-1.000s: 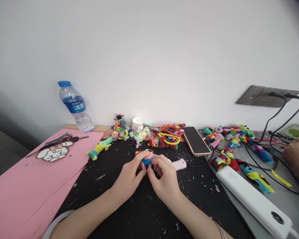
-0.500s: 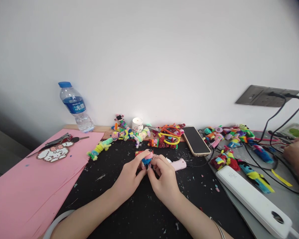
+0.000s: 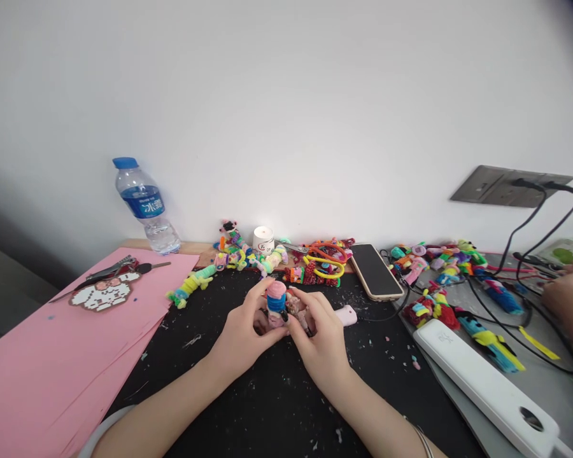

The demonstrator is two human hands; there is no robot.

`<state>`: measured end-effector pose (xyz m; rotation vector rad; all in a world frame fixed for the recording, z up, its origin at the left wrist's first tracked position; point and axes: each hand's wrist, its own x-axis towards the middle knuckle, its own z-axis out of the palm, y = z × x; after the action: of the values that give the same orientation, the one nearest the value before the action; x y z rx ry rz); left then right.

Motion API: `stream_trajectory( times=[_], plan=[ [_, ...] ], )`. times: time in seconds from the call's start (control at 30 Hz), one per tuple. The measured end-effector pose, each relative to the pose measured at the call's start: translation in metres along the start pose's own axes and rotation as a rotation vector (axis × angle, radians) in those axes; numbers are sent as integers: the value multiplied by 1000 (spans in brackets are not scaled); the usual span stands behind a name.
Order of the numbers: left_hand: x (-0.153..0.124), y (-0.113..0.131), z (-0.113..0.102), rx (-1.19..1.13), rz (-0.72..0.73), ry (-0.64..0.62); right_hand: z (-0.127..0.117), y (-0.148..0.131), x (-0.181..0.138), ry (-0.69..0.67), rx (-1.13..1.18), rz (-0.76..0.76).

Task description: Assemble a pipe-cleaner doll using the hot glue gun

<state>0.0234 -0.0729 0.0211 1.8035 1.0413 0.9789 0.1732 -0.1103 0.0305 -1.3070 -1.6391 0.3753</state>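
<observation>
Between my hands a small pipe-cleaner figure (image 3: pixel 275 300) stands upright, pink on top with a blue band and paler pink below. My left hand (image 3: pixel 243 327) is closed around its left side, fingertips behind and thumb in front. From the right, my right hand (image 3: pixel 321 327) grips its lower part with the thumb and curled fingers; a dark bit shows at the thumb tips. Behind my right hand pokes out the pale pink handle (image 3: pixel 347 315) of a tool with a cord, the rest hidden. Scissors (image 3: pixel 327 261) with orange and yellow handles lie beyond on finished fuzzy pieces.
Pink sheets (image 3: pixel 67 356) with keys and a white charm lie left, near a water bottle (image 3: pixel 143 203). A paper cup (image 3: pixel 263 240), a phone (image 3: pixel 376 270), several fuzzy figures (image 3: pixel 489 340) and a white power strip (image 3: pixel 487 381) surround the black mat (image 3: pixel 277 407). Another person's hand (image 3: pixel 570 299) is far right.
The figure has been turned upright and raised slightly, so its pink top and blue band show. My hands have spread a little apart around it.
</observation>
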Motion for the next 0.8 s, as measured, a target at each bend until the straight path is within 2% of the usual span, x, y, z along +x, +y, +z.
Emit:
stream_trajectory(
  times=[0.23, 0.37, 0.57, 0.63, 0.8],
  plan=[
    [-3, 6, -2, 14, -31, -103, -1, -1, 0, -63, -26, -8],
    [-1, 3, 1, -178, -56, -102, -2, 1, 2, -37, 43, 64],
    [4, 2, 4, -529, -144, -292, -5, 5, 3, -48, 194, 112],
    [6, 1, 4, -565, -156, -296, -5, 5, 3, -47, 190, 111],
    [10, -2, 2, -629, -160, -216, -6, 8, 2, 13, 167, 114]
  ],
)
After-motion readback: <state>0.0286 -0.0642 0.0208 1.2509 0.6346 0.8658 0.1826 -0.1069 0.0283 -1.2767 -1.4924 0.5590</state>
